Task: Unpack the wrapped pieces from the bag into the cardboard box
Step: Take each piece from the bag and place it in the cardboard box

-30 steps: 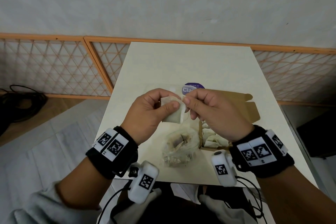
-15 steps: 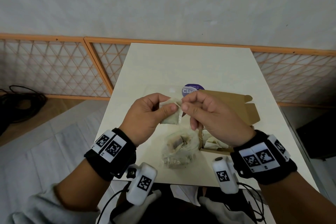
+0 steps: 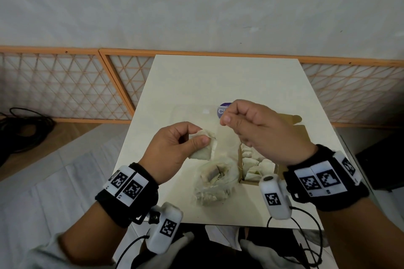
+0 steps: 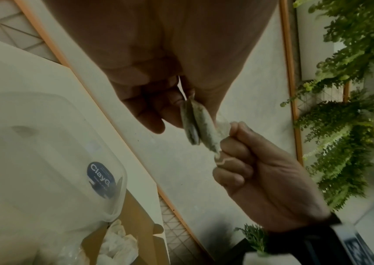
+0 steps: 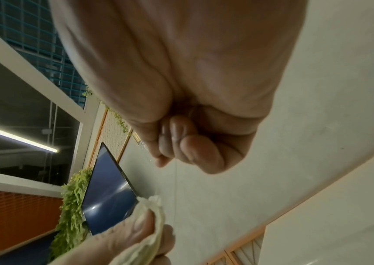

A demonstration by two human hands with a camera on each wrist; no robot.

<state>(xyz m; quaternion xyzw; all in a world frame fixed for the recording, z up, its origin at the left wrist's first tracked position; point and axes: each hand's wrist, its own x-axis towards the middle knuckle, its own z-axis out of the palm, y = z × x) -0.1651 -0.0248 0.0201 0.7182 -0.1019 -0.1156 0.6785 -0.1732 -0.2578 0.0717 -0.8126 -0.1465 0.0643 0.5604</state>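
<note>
From the head camera, the left hand [image 3: 175, 148] pinches a pale wrapped piece [image 3: 204, 148] between thumb and fingers above a white table [image 3: 218, 81]. The right hand [image 3: 258, 129], fingers curled, is raised just beside it; whether it holds anything cannot be told here. Below sit a crumpled clear bag [image 3: 215, 179] and, touching its right side, an open cardboard box [image 3: 290, 119] with more wrapped pieces inside.

The left wrist camera shows the piece gripped at its top, the right hand's fingers curled around a strip of its wrapper [image 4: 221, 125].

The right wrist camera shows a closed fist.
</note>
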